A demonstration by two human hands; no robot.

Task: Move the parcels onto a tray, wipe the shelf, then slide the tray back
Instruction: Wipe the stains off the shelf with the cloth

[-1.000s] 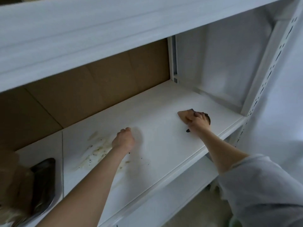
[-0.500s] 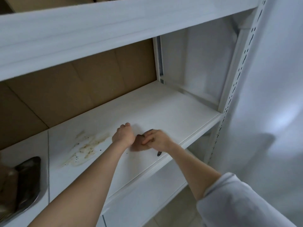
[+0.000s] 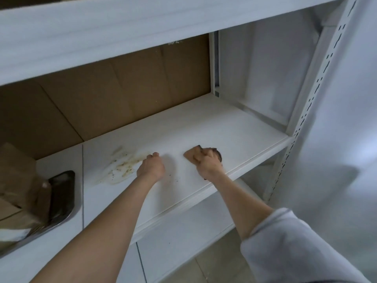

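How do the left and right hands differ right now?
The right hand grips a brown cloth against the shelf; the left hand is an empty fist. The left hand sits beside the stain; the right hand is on clean white surface. Both rest on the same shelf.

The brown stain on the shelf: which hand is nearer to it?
Left. The left hand rests just right of the stain, almost touching it; the right hand, gripping the cloth, is farther right on the shelf.

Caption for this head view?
The right hand presses a cloth on the shelf; a brown stain lies beside the left hand.
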